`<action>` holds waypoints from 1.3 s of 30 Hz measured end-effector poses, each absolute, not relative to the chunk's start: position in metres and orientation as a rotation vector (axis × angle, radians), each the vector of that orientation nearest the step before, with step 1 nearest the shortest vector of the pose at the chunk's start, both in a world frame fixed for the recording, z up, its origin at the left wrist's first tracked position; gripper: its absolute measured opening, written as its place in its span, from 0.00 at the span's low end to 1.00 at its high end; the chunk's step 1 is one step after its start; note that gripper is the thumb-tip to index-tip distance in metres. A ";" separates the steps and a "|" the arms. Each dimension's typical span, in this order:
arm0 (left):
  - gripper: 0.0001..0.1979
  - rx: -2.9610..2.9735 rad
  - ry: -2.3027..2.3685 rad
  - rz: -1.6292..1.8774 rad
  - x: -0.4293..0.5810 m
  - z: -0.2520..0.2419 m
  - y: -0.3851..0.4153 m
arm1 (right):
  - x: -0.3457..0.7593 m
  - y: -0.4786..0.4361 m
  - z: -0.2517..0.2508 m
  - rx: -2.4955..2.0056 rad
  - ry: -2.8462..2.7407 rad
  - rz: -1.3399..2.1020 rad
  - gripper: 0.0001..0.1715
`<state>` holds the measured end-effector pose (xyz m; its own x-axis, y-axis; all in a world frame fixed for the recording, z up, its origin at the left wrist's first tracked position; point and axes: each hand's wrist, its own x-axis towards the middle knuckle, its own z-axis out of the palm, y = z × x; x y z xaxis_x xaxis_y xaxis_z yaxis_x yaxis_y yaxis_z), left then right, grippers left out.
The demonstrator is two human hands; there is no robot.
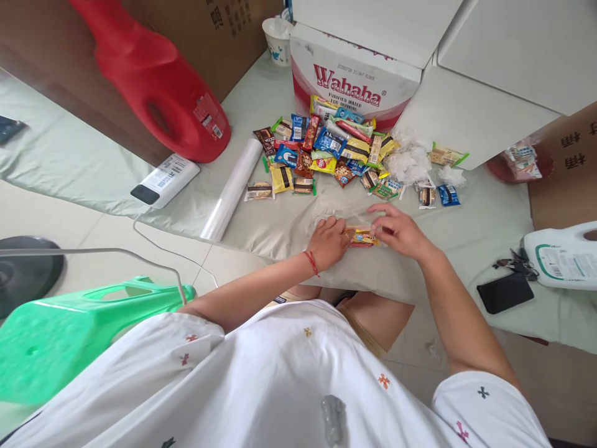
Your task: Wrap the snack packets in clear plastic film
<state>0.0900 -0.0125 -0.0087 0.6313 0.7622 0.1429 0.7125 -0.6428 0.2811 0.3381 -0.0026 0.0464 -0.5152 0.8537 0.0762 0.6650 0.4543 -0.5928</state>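
Note:
A yellow and orange snack packet (362, 237) lies near the table's front edge, between my two hands. My left hand (329, 242) presses down on its left end with curled fingers, and a red string bracelet circles that wrist. My right hand (399, 230) is at the packet's right end, fingers apart and the lower ones beside the wrapper. Whether those fingertips touch it, I cannot tell. Clear plastic film (326, 208) lies just beyond my left hand. Farther back is a pile of wrapped snacks (329, 146) in many colours.
Crumpled clear plastic (408, 160) lies right of the pile. A clear roll of film (233, 190), a white device (165, 180) and a red jug (158, 87) stand left. Behind is a Wahaba-style water carton (354, 81). A black wallet-like item (505, 292) and white bottle (564, 256) lie right.

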 end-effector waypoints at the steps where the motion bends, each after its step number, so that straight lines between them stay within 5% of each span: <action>1: 0.18 2.636 1.223 0.380 0.090 -0.011 -0.012 | 0.334 -0.017 0.045 -1.274 -2.411 0.718 0.12; 7: 0.19 2.519 1.139 0.635 0.067 -0.024 -0.016 | 0.311 -0.070 0.015 -1.424 -2.587 0.545 0.18; 12: 0.17 2.500 1.287 0.995 0.053 0.012 -0.027 | 0.306 -0.068 0.000 -1.475 -2.645 0.375 0.22; 17: 0.21 2.827 0.697 0.587 0.091 0.036 -0.020 | 0.305 -0.066 -0.006 -1.550 -2.633 0.358 0.20; 21: 0.25 2.797 0.780 0.244 0.100 0.004 -0.013 | 0.329 -0.077 -0.010 -1.415 -2.463 0.460 0.20; 26: 0.27 2.802 0.908 0.216 0.084 -0.029 -0.016 | 0.384 -0.087 -0.024 -1.620 -1.894 0.495 0.16; 32: 0.28 2.836 0.974 0.253 0.085 -0.035 -0.023 | 0.382 -0.052 -0.034 -1.838 -1.743 0.572 0.36; 36: 0.28 2.815 1.002 0.267 0.085 -0.036 -0.024 | 0.373 -0.042 -0.025 -1.770 -1.911 0.759 0.23; 39: 0.29 2.813 1.011 0.280 0.084 -0.035 -0.025 | 0.373 -0.047 -0.017 -1.752 -1.641 0.905 0.22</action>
